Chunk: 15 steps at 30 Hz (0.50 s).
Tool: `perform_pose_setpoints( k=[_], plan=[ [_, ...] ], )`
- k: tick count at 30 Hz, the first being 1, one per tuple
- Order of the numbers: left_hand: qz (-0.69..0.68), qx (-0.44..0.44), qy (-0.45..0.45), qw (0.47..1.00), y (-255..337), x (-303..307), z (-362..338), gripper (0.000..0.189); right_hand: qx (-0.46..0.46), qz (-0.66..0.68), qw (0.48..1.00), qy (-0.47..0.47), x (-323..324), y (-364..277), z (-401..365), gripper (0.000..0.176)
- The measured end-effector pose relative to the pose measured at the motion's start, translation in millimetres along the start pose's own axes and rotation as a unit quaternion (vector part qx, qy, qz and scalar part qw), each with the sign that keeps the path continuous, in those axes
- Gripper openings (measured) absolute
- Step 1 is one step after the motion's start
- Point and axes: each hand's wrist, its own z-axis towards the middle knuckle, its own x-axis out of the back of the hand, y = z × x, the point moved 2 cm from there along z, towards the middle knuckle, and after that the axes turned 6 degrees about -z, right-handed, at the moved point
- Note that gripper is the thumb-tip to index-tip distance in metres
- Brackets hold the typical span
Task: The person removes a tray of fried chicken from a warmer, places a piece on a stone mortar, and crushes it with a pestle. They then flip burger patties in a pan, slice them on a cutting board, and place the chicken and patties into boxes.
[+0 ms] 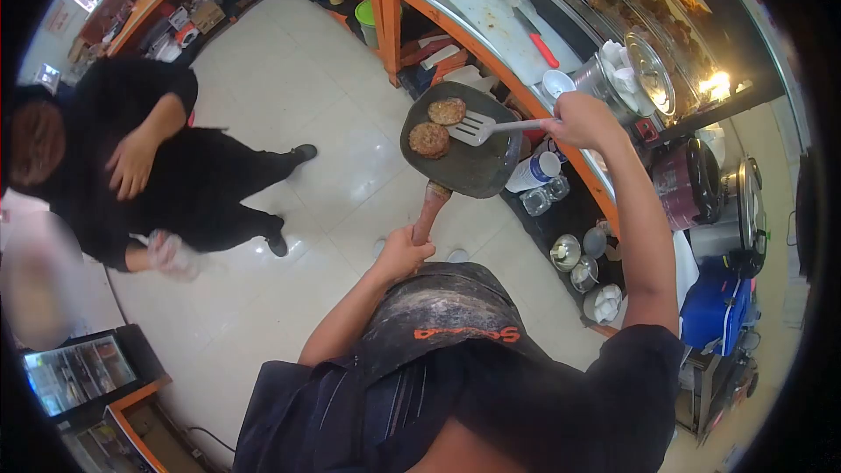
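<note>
Low in front of me, my left hand is closed around the brown handle of a dark square pan. The pan is held in the air over the floor. Two browned patties lie in it, a smaller one at the top left and a larger one below. My right hand grips the grey handle of a slotted spatula. Its blade reaches into the pan from the right, and its tip is at the edge of the smaller patty.
A person in dark clothes stands at the left. Along the right runs an orange-edged counter with a white cutting board, a red-handled knife, a metal pot and a dark red cooker. Cups and bowls stand on a lower shelf.
</note>
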Motion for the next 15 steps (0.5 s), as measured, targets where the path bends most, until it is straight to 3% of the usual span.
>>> perform_pose_setpoints(
  k=[6, 12, 15],
  plan=[
    [-0.021, 0.002, -0.008, 1.0, -4, 7, 4, 0.015, 0.008, -0.04, 0.998, -0.042, 28, 14, -8, 0.039],
    [0.007, -0.005, -0.017, 1.0, 3, 11, 9, 0.015, -0.063, -0.005, 0.998, -0.012, -22, 36, -19, 0.043],
    [0.02, -0.003, -0.009, 1.0, 10, 10, 10, 0.015, -0.076, 0.038, 0.995, -0.053, -35, 32, -19, 0.044]
  ],
)
